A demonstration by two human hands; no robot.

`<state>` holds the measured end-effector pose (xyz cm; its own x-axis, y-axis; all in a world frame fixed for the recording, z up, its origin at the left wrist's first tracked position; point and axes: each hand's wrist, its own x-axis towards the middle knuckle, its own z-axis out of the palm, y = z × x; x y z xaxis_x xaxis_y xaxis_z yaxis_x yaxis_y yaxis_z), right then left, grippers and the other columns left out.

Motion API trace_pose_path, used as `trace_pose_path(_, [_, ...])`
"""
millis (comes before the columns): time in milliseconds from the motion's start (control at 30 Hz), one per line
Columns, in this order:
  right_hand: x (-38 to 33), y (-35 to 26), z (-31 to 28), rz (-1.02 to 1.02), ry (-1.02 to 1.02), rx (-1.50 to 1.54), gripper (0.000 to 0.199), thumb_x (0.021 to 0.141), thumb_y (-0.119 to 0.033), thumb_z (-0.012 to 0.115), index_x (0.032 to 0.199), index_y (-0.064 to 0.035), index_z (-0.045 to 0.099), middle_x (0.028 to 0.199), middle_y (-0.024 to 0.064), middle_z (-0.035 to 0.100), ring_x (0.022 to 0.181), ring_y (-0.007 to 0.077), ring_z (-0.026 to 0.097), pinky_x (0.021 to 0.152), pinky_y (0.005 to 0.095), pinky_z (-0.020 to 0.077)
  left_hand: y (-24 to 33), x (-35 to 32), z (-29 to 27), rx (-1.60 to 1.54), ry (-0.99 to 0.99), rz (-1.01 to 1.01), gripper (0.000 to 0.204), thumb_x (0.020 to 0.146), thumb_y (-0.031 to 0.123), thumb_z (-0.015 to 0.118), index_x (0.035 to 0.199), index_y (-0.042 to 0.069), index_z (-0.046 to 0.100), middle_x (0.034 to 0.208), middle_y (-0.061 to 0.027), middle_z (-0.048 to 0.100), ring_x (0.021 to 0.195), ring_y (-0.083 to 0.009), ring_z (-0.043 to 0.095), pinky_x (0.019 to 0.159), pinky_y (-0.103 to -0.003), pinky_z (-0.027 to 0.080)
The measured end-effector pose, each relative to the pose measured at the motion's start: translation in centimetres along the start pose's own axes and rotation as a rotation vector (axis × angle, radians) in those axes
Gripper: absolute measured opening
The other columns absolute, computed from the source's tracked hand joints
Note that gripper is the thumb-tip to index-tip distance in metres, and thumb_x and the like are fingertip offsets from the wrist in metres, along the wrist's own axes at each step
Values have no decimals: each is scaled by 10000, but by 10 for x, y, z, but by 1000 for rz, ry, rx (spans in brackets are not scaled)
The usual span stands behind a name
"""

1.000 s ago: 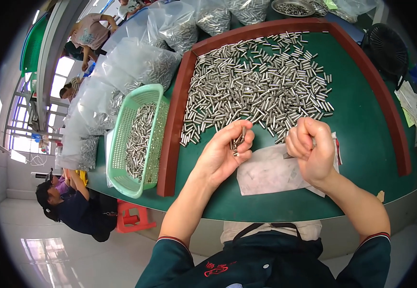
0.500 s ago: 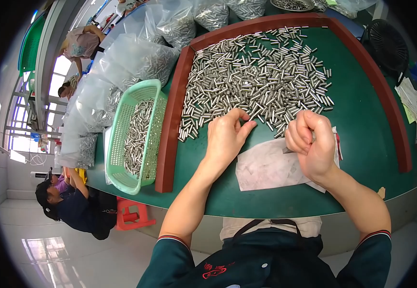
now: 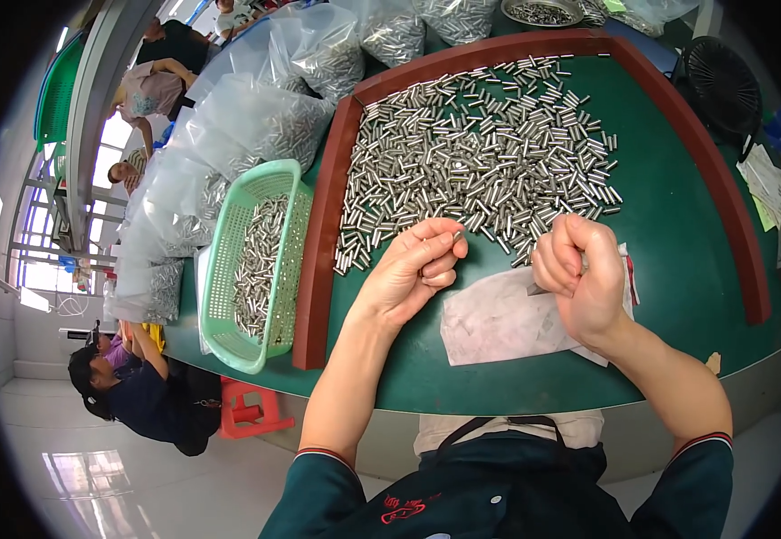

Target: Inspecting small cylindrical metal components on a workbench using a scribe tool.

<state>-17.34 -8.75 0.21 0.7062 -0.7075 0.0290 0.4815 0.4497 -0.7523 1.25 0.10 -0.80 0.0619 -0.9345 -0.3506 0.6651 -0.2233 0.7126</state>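
Observation:
Many short silvery metal pins (image 3: pixel 480 144) lie in a loose spread on the green tabletop (image 3: pixel 656 180). At the near edge of the spread, my left hand (image 3: pixel 413 269) is turned with its fingers curled, pinching one small metal pin (image 3: pixel 458 236) between thumb and index fingertip. My right hand (image 3: pixel 579 278) is closed in a fist above a stained white cloth (image 3: pixel 498 323). A small grey end shows at the lower side of that fist, but what it belongs to is hidden.
A dark red wooden frame (image 3: pixel 328 216) borders the pins. To its left stand a light green basket (image 3: pixel 260 359) of pins and clear bags (image 3: pixel 274 126) of metal parts. A black fan (image 3: pixel 723 85) is at the far right. Co-workers (image 3: pixel 143 386) sit beyond the table at left.
My left hand has drawn back from the pins and rolled over, its fingers now curled with a pin at their tips. My right hand has hardly moved.

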Motion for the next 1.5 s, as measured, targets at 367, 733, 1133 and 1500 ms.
trace_pose_path(367, [0,-1,0,6,6,-6,346,825,-163,319,491,-94,263,413,-9,259,388,70,186,389,236,166,-1,1,1,0,2,-17,128,854,90,491,939,3,531,735,-43,526,456,-16,290,421,-152,244])
trace_pose_path(733, [1,0,-1,7,4,4,335,820,-151,315,494,-93,262,414,-9,257,385,69,186,386,234,163,-1,-1,2,15,1,-38,169,866,147,483,948,6,525,621,2,440,448,-18,290,419,-158,235])
trace_pose_path(1133, [1,1,-2,-6,19,22,335,829,-146,321,503,-89,267,427,-10,265,386,68,202,385,234,174,-23,-15,37,1315,33,321,128,832,111,527,887,-5,516,604,-19,501,534,-84,447,483,-232,364])
trace_pose_path(1500, [-6,7,-1,-47,-46,35,388,873,-233,290,507,-107,273,408,-19,252,389,77,180,399,240,170,-33,-19,44,1655,-11,437,132,754,66,598,803,11,487,565,-118,531,484,-267,527,446,-324,390])
